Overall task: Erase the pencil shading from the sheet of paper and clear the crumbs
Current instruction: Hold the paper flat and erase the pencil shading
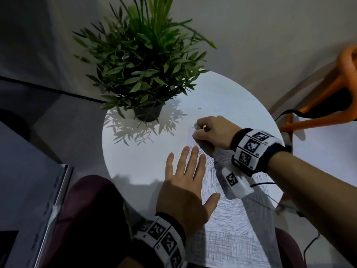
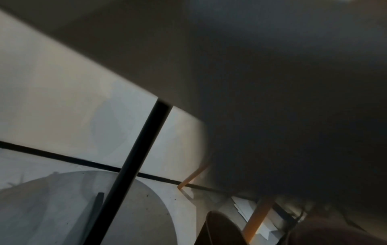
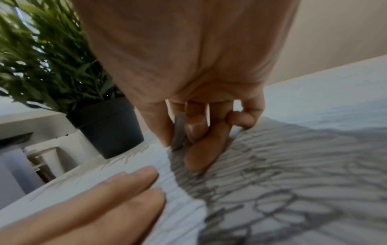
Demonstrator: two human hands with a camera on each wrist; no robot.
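risk first: we judge the sheet of paper (image 1: 228,215) could buckle or tear if the eraser (image 3: 179,132) is dragged toward the far edge, where nothing pins it down. our left hand (image 1: 185,186) lies flat with fingers straight and spread on the near-left part of the sheet, holding nothing; its hold is well short of the rubbing spot, so the far end could lift. a 2nd risk: crumbs pushed off the round table (image 1: 135,161) onto the floor instead of being gathered, or smeared back into the shading by the heel of the hand.

right hand (image 1: 212,132) has its fingers curled around a small grey eraser, thumb and 2 fingers pinching it, its lower edge touching the paper at the far end of the shading. the sheet runs from under that hand back toward us, overhanging the near table edge. pencil shading (image 3: 282,165) covers most of it, so we judge erasing is at an early stage. 1 potted plant (image 1: 146,74) stands beyond the left hand, apart from the sheet. left wrist view shows only the table underside.
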